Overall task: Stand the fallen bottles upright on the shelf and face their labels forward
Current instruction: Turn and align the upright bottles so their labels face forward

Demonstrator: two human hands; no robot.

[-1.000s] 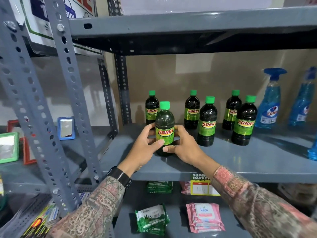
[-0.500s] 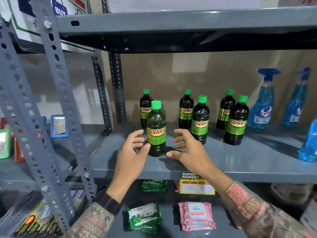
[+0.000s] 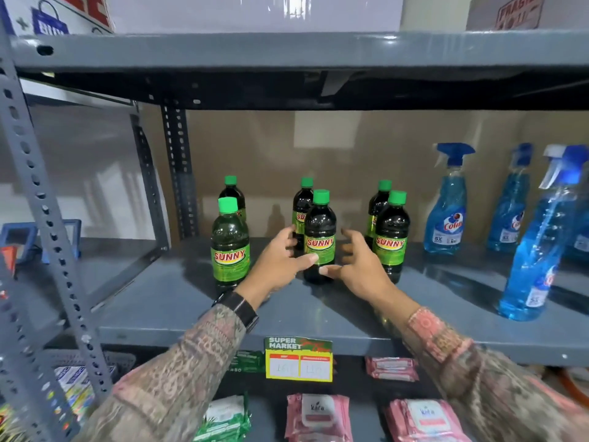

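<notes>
left hand (image 3: 280,260) fingers spread, thumb on middle bottle (image 3: 319,240) | right hand (image 3: 358,266) splayed beside it | shelf (image 3: 318,314) front edge bare

Grey metal shelf (image 3: 446,317) carries six upright green-capped Sunny bottles (image 3: 319,240), with blue spray bottles (image 3: 446,215) standing off at three o'clock.

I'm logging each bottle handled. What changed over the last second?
Both hands let go of the left front bottle and moved right to the middle front bottle. The left hand now touches its side; the right hand is open beside it, with no closed grip yet. All six bottles stayed upright, and the spray bottles stayed put.
</notes>
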